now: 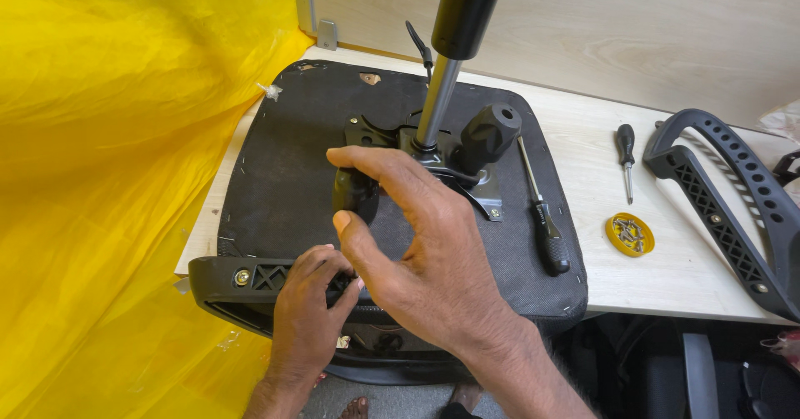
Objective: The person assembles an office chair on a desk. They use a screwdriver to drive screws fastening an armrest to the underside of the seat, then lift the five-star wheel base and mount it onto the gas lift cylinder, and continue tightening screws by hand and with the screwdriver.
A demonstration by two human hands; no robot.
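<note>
Left hand (310, 298) pinches the rigid plastic armrest (242, 281) against the upturned seat (283, 169); right hand (417, 252) hovers half-open above. Bulky, grip its bracket end.

**Bystander items on the worktop**

I note a pale wooden worktop (667, 260). Towards its right edge lies a detached black armrest (733, 194). Left of that, a small black-handled screwdriver (626, 159) lies near the back edge, and a yellow lid (630, 234) holding screws sits nearer the front edge. A yellow plastic sheet (108, 177) hangs past the left edge. A wood-grain panel (625, 27) stands behind.
</note>
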